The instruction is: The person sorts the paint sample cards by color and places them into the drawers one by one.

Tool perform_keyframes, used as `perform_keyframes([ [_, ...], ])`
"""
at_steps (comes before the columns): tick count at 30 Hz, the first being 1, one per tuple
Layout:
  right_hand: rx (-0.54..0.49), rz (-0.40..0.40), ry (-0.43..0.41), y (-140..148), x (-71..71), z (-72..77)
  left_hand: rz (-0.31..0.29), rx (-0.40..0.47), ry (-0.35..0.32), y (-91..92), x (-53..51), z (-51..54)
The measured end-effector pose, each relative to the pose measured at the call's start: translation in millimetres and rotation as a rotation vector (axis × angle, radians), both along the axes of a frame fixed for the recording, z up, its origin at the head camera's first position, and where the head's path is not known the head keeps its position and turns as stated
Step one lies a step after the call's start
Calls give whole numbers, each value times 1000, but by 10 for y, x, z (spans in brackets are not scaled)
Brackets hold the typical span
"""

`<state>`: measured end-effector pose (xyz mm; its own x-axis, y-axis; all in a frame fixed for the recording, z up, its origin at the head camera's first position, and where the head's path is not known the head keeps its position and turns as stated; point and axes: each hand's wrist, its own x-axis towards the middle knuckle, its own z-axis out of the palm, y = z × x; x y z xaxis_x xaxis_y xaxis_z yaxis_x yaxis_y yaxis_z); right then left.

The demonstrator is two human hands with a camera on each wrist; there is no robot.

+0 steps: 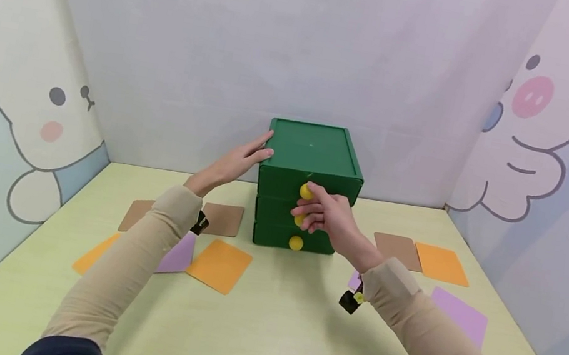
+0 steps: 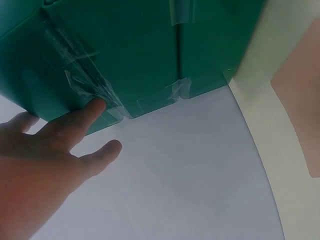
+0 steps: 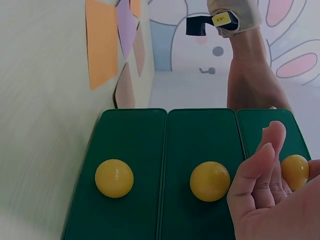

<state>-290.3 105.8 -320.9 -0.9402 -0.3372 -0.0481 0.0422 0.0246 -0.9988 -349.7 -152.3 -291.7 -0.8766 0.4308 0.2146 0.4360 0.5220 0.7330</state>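
A green three-drawer box point(image 1: 315, 148) stands against the back wall, its drawer fronts flush with one another. Each front carries a round yellow knob, and the lowest knob point(image 1: 296, 243) shows fully. My right hand point(image 1: 334, 218) has its thumb and forefinger at the top knob point(image 3: 295, 171), pinching it, while its other fingers hang loosely in front of the middle knob point(image 3: 210, 181). At the box's upper left side rests my left hand point(image 1: 238, 160), fingers spread. Clear tape point(image 2: 85, 75) runs over the green surface near those fingers in the left wrist view.
Flat coloured cards lie on the pale table point(image 1: 256, 337). To the left are brown, purple and orange ones, including an orange card point(image 1: 220, 266). On the right lie a brown card point(image 1: 398, 251), an orange card point(image 1: 442, 264) and a purple card point(image 1: 460, 315). Cartoon-printed walls enclose the table.
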Motion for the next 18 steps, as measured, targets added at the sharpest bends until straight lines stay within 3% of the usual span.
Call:
perform_keyframes([
  [9,39,-26,-1,-18,62,-64,15,-24,20,-15,10,-101],
  [18,53,-45,49,-4,72,16,-16,4,39,9,-12,-11],
])
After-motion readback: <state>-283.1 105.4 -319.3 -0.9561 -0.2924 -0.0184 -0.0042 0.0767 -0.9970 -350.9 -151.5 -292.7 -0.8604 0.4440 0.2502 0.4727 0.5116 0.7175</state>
